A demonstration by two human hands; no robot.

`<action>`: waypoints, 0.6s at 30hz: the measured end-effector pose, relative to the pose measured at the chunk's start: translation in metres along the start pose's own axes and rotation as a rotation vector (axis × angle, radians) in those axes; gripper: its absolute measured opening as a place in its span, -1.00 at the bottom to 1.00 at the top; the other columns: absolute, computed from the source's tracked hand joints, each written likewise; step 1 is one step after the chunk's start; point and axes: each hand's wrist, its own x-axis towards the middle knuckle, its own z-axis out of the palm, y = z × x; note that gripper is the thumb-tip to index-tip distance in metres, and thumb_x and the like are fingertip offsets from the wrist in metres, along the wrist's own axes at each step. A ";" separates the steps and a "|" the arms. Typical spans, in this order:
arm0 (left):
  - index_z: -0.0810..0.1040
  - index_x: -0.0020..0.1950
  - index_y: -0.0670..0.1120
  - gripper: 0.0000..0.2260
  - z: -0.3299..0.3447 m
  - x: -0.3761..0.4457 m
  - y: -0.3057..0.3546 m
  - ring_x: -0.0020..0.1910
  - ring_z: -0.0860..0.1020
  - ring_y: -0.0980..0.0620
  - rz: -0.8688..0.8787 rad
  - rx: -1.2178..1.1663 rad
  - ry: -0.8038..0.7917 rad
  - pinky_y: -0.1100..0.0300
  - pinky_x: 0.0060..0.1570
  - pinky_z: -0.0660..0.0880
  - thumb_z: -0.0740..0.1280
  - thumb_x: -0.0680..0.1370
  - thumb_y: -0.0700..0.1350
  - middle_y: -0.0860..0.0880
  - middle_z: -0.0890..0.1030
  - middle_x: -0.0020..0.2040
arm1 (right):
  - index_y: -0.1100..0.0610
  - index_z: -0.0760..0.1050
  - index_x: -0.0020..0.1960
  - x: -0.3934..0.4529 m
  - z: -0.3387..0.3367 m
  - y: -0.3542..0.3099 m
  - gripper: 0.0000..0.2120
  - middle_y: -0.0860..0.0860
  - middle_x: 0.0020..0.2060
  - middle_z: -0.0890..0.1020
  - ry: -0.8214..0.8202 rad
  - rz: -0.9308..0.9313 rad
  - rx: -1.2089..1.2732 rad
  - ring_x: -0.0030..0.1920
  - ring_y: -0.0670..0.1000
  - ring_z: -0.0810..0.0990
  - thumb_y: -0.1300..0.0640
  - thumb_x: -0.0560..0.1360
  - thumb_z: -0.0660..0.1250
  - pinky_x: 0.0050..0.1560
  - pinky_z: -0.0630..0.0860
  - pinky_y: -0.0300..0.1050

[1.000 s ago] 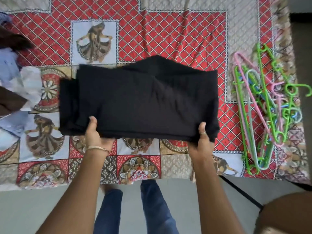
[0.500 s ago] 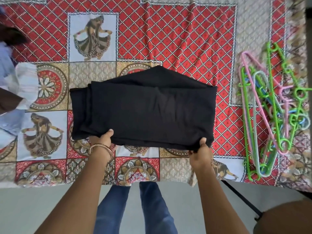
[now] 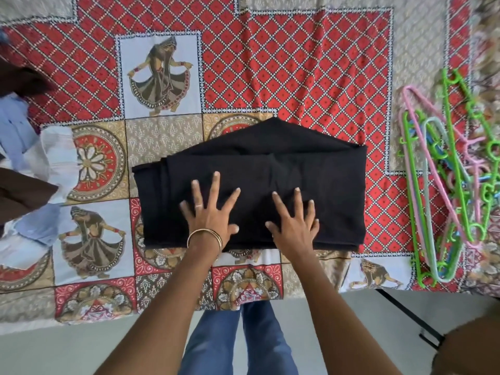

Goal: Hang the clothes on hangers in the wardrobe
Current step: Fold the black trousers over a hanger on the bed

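Note:
A folded black garment (image 3: 319, 180) lies flat on the patterned red bedsheet (image 3: 284, 63), near its front edge. My left hand (image 3: 209, 212) presses down on the garment's front left part with fingers spread. My right hand (image 3: 293, 220) lies flat beside it on the garment, fingers also spread. A tangle of green, pink and pale plastic hangers (image 3: 446, 185) rests on the sheet at the right. No wardrobe is in view.
A heap of other clothes, light blue, white and brown (image 3: 24, 169), lies at the left edge of the sheet. My legs in blue jeans (image 3: 238, 345) stand on a pale floor. A black metal frame leg (image 3: 405, 318) slants at lower right.
Both hands gripped the garment's front edge and drew it down toward me; they have let go and now lie flat on top of it.

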 end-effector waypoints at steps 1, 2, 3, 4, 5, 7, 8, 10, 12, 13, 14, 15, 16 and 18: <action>-0.23 0.45 0.40 -0.10 -0.003 0.010 -0.013 0.47 -0.39 -0.23 -0.047 -0.020 -0.122 -0.48 0.28 0.02 0.43 0.44 0.11 0.13 -0.55 0.42 | -0.33 -0.09 0.51 0.007 0.001 -0.005 -0.27 -0.04 0.54 -0.30 -0.098 0.012 -0.027 0.51 0.29 -0.25 -0.13 0.53 0.30 0.36 0.03 0.46; -0.36 0.40 0.42 0.02 -0.007 0.018 -0.023 0.46 -0.43 -0.19 -0.088 -0.038 -0.207 -0.55 0.23 0.06 0.47 0.41 0.09 0.18 -0.62 0.35 | -0.37 -0.19 0.49 0.012 0.001 -0.009 -0.20 -0.06 0.51 -0.40 -0.153 0.018 -0.049 0.49 0.31 -0.34 -0.15 0.51 0.32 0.34 -0.01 0.51; -0.44 0.37 0.39 0.12 -0.008 0.022 -0.026 0.45 -0.44 -0.17 -0.119 -0.037 -0.254 -0.57 0.18 0.11 0.52 0.37 0.05 0.19 -0.65 0.32 | -0.38 -0.24 0.48 0.013 0.000 -0.008 -0.13 -0.06 0.48 -0.45 -0.175 0.021 -0.069 0.47 0.32 -0.38 -0.15 0.49 0.35 0.31 -0.03 0.55; -0.51 0.36 0.35 0.20 -0.010 0.029 -0.031 0.45 -0.44 -0.17 -0.140 -0.013 -0.276 -0.57 0.16 0.15 0.55 0.34 -0.01 0.16 -0.68 0.29 | -0.39 -0.28 0.47 0.017 0.003 -0.011 -0.08 -0.06 0.47 -0.47 -0.185 0.033 -0.083 0.46 0.34 -0.40 -0.14 0.47 0.38 0.30 -0.04 0.57; -0.56 0.35 0.30 0.25 -0.013 0.034 -0.029 0.45 -0.44 -0.21 -0.167 0.031 -0.281 -0.56 0.15 0.19 0.57 0.33 -0.07 0.11 -0.70 0.28 | -0.39 -0.31 0.46 0.020 0.005 -0.010 -0.05 -0.05 0.47 -0.47 -0.188 0.041 -0.094 0.45 0.35 -0.42 -0.13 0.45 0.40 0.29 -0.06 0.59; -0.58 0.36 0.19 0.19 -0.016 0.040 -0.021 0.45 -0.36 -0.33 -0.237 0.097 -0.310 -0.51 0.16 0.25 0.49 0.41 -0.20 -0.01 -0.69 0.30 | -0.40 -0.33 0.45 0.018 0.011 -0.014 -0.01 -0.05 0.47 -0.47 -0.200 0.051 -0.098 0.45 0.35 -0.42 -0.12 0.44 0.42 0.29 -0.06 0.59; -0.56 0.39 0.14 0.09 -0.018 0.040 -0.011 0.46 -0.27 -0.39 -0.254 0.107 -0.317 -0.49 0.19 0.24 0.40 0.48 -0.25 -0.08 -0.64 0.35 | -0.41 -0.33 0.45 0.017 0.012 -0.011 -0.01 -0.06 0.47 -0.47 -0.216 0.037 -0.104 0.45 0.35 -0.42 -0.10 0.44 0.43 0.30 -0.06 0.59; -0.44 0.49 -0.01 -0.16 -0.031 0.042 -0.001 0.47 -0.06 -0.44 -0.302 0.157 -0.360 -0.47 0.26 0.16 0.22 0.57 -0.28 -0.22 -0.45 0.46 | -0.40 -0.27 0.46 0.023 0.007 -0.014 -0.04 -0.09 0.49 -0.43 -0.257 0.010 -0.071 0.47 0.32 -0.39 -0.03 0.47 0.43 0.34 -0.03 0.54; -0.09 0.56 -0.14 -0.38 -0.050 0.040 0.013 0.47 0.13 -0.35 -0.292 0.242 -0.383 -0.49 0.27 0.09 0.16 0.59 -0.29 -0.26 -0.05 0.55 | -0.32 -0.10 0.52 0.023 -0.007 -0.011 -0.17 -0.10 0.54 -0.27 -0.237 -0.031 -0.061 0.52 0.22 -0.25 0.08 0.51 0.38 0.38 0.06 0.41; 0.17 0.51 -0.16 -0.50 -0.054 0.038 0.009 0.42 0.26 -0.30 -0.292 0.271 -0.341 -0.48 0.27 0.10 0.20 0.59 -0.26 -0.23 0.21 0.50 | -0.24 0.04 0.53 0.023 -0.008 -0.014 -0.27 -0.10 0.57 -0.12 -0.212 -0.072 -0.064 0.54 0.15 -0.13 0.11 0.53 0.35 0.39 0.11 0.32; 0.38 0.40 -0.13 -0.62 -0.059 0.038 0.019 0.34 0.40 -0.26 -0.239 0.310 -0.263 -0.45 0.28 0.13 0.26 0.58 -0.21 -0.19 0.41 0.38 | -0.17 0.18 0.51 0.019 -0.019 -0.003 -0.37 -0.08 0.56 0.07 -0.141 -0.048 -0.022 0.52 0.08 0.01 0.13 0.54 0.33 0.37 0.15 0.23; 0.47 0.30 -0.10 -0.71 -0.062 0.038 0.026 0.26 0.48 -0.23 -0.205 0.316 -0.194 -0.40 0.30 0.17 0.29 0.57 -0.15 -0.16 0.51 0.27 | -0.11 0.30 0.46 0.017 -0.028 0.007 -0.47 -0.08 0.49 0.26 -0.073 -0.010 0.046 0.47 0.03 0.16 0.15 0.54 0.32 0.35 0.20 0.18; 0.48 0.27 -0.08 -0.74 -0.064 0.036 0.020 0.21 0.51 -0.21 -0.195 0.263 -0.168 -0.31 0.32 0.21 0.28 0.58 -0.10 -0.15 0.54 0.22 | -0.06 0.41 0.39 0.019 -0.027 0.011 -0.56 -0.06 0.39 0.43 -0.008 0.031 0.127 0.40 0.03 0.30 0.16 0.53 0.32 0.32 0.26 0.15; 0.44 0.31 -0.03 -0.70 -0.070 0.039 0.051 0.20 0.52 -0.18 -0.057 0.122 -0.170 -0.15 0.29 0.33 0.25 0.59 0.00 -0.15 0.55 0.21 | 0.02 0.56 0.22 0.013 -0.054 0.051 -0.70 0.00 0.14 0.63 0.240 0.200 0.309 0.19 0.11 0.53 0.18 0.51 0.35 0.21 0.42 0.16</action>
